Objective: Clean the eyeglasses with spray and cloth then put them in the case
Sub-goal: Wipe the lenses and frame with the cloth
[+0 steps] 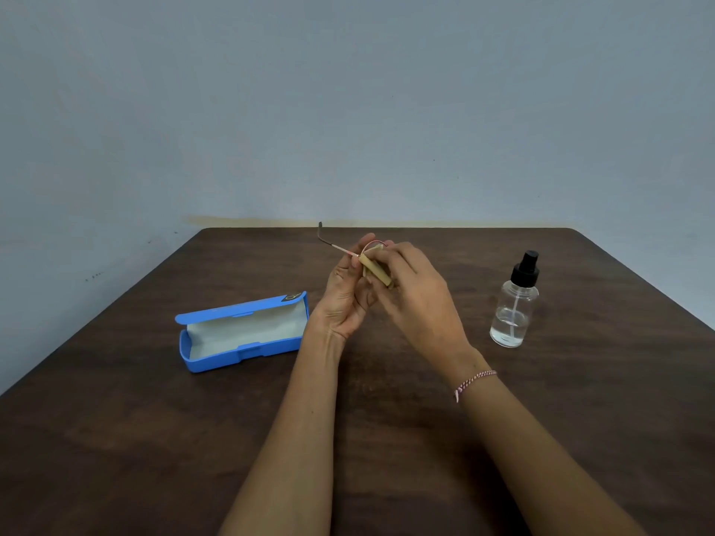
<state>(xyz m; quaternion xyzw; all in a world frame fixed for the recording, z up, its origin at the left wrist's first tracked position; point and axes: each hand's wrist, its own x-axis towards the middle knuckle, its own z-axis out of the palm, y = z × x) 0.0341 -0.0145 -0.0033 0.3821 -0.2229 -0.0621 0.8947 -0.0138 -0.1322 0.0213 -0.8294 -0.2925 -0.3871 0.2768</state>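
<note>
My left hand holds the thin-framed eyeglasses up above the middle of the table, one temple arm sticking out to the upper left. My right hand pinches a folded tan cloth against the glasses' lens, which is mostly hidden by the cloth and fingers. The blue eyeglass case lies open on the table to the left, its pale lining showing and nothing inside. A clear spray bottle with a black pump top stands upright to the right.
The dark brown wooden table reaches to a grey-blue wall behind. A pink and white braided bracelet circles my right wrist.
</note>
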